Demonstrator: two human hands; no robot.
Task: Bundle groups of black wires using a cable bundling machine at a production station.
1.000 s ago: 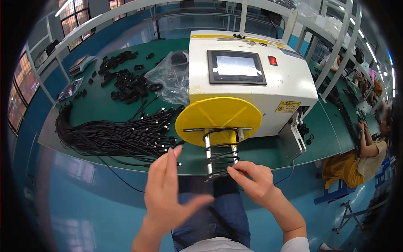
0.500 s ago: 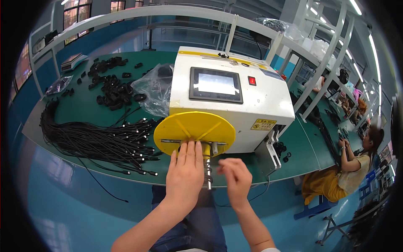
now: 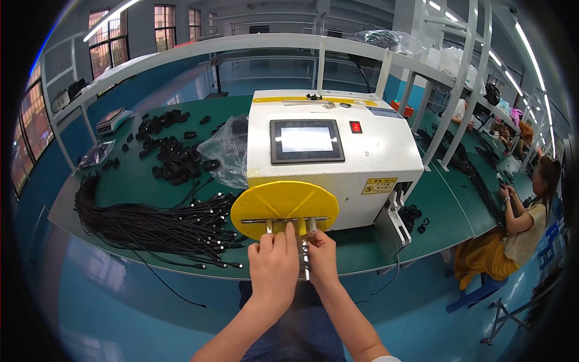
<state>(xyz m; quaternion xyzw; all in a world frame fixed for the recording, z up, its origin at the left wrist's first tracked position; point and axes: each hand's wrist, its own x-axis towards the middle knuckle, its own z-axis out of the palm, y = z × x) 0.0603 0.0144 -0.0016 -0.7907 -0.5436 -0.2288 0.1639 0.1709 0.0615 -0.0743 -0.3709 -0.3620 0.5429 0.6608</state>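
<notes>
A yellow disc with a slotted bar and several short pegs faces me on the front of a white machine. From its lower part a shiny rod sticks out toward me, with a dark band twisted round it. My left hand is at the pegs below the slot, index finger pointing up against the disc's hub and the other fingers bent. Just right of the rod, my right hand has its fingers curled in by the right-hand peg. What lies inside either hand is hidden.
A bundle of black cables with light plug tips lies left on the green table. Behind it are a heap of black rings and a clear plastic bag. A metal bracket stands right. A co-worker sits farther right.
My right hand has moved in from the right to the pegs beside the rod. The left hand's fingers, flat and straight before, are now bent. The whole view has tilted up a little.
</notes>
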